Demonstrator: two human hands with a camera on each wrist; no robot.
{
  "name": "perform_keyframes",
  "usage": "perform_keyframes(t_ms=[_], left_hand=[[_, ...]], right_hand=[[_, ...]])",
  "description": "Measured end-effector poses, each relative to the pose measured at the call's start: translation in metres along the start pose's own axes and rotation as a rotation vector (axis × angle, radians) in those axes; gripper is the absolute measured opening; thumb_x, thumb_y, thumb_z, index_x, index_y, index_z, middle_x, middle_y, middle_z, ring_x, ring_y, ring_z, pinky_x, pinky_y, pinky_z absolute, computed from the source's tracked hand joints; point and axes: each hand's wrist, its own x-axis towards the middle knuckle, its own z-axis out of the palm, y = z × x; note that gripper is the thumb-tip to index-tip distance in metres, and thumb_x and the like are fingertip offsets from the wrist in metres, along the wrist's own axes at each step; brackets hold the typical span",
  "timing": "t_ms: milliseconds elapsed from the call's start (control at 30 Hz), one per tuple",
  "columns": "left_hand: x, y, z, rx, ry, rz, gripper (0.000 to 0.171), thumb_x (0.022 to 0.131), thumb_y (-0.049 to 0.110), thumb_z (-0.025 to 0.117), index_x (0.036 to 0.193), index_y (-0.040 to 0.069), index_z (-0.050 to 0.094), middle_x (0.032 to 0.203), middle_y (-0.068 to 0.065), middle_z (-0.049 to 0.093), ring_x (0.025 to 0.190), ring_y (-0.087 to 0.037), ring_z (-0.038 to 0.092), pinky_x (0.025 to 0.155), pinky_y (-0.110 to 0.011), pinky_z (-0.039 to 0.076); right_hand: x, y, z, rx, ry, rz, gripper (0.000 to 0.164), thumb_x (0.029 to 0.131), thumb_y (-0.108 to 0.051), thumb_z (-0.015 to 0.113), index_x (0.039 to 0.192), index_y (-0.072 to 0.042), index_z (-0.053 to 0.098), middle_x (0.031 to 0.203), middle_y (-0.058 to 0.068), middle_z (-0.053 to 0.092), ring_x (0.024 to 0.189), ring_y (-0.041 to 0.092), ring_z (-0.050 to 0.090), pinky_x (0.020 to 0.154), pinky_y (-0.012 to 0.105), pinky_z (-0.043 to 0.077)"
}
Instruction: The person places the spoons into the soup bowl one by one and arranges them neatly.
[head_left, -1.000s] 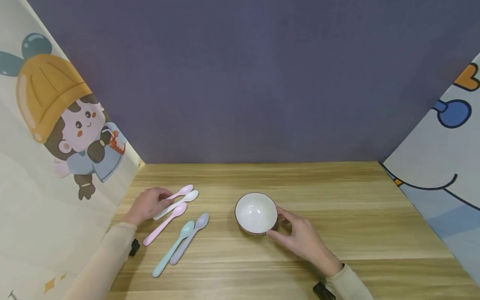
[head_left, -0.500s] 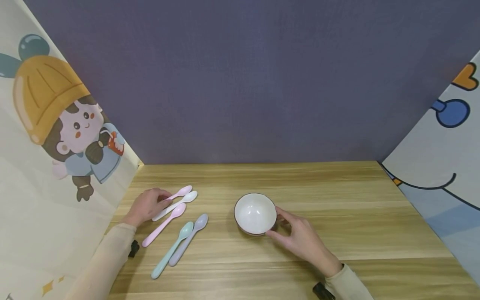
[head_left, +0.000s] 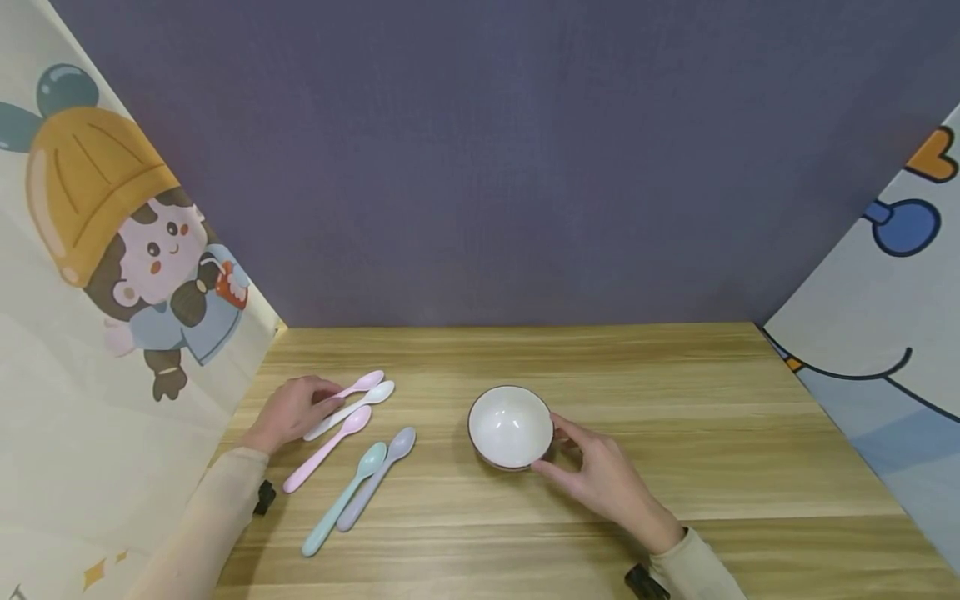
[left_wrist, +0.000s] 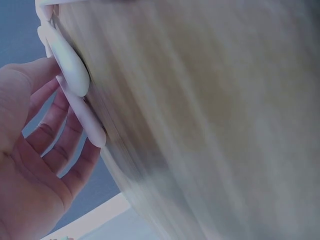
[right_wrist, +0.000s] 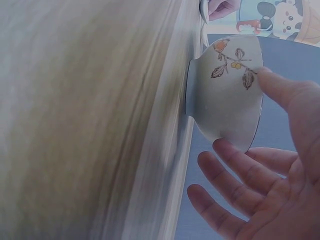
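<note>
A white bowl (head_left: 512,427) with a dark rim stands upright on the wooden table. In the right wrist view, its outer side shows a painted flower sprig. My right hand (head_left: 600,475) holds the bowl's right side, thumb at the near rim and fingers around the far side. At the left, my left hand (head_left: 296,410) pinches the handle of the farthest pink spoon (head_left: 367,382), which is partly hidden under the fingers. Just nearer lies a white spoon (head_left: 375,395), close beside the thumb. In the left wrist view, the fingers curve round the pink handle (left_wrist: 84,112).
Nearer on the table (head_left: 465,542) lie a second pink spoon (head_left: 330,450), a mint-green spoon (head_left: 345,500) and a lilac spoon (head_left: 378,479), the last two side by side. A dark back panel (head_left: 510,167) and cartoon-printed side panels surround the tabletop.
</note>
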Motion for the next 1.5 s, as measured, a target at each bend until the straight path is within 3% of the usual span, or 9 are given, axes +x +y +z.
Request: perform_keyframes(t_ms=[333, 667, 1500], left_hand=[[-0.001, 0.001, -0.005, -0.008, 0.005, 0.014, 0.023, 0.101, 0.021, 0.073, 0.117, 0.007, 0.081, 0.104, -0.009, 0.08, 0.095, -0.028, 0.075, 0.085, -0.051, 0.059], [-0.006, 0.001, -0.005, -0.013, 0.041, 0.036, 0.02, 0.1, 0.019, 0.075, 0.116, 0.007, 0.081, 0.096, -0.005, 0.077, 0.083, -0.016, 0.067, 0.075, -0.038, 0.054], [-0.011, 0.019, -0.017, -0.059, 0.047, 0.06, 0.023, 0.103, 0.018, 0.071, 0.121, 0.006, 0.079, 0.108, -0.01, 0.078, 0.093, -0.025, 0.072, 0.079, -0.043, 0.058]], right_hand=[[0.0, 0.0, 0.0, 0.013, 0.001, -0.002, 0.076, 0.085, -0.044, 0.09, 0.147, -0.008, 0.064, 0.109, -0.001, 0.081, 0.094, 0.023, 0.079, 0.084, 0.043, 0.065], [0.001, 0.001, 0.0, 0.004, -0.01, 0.003, 0.076, 0.085, -0.045, 0.09, 0.146, -0.007, 0.064, 0.11, -0.001, 0.081, 0.095, 0.023, 0.079, 0.084, 0.043, 0.065], [0.0, 0.002, 0.0, 0.0, -0.009, -0.008, 0.08, 0.084, -0.044, 0.09, 0.147, -0.004, 0.062, 0.111, 0.001, 0.082, 0.094, 0.021, 0.079, 0.085, 0.04, 0.065]])
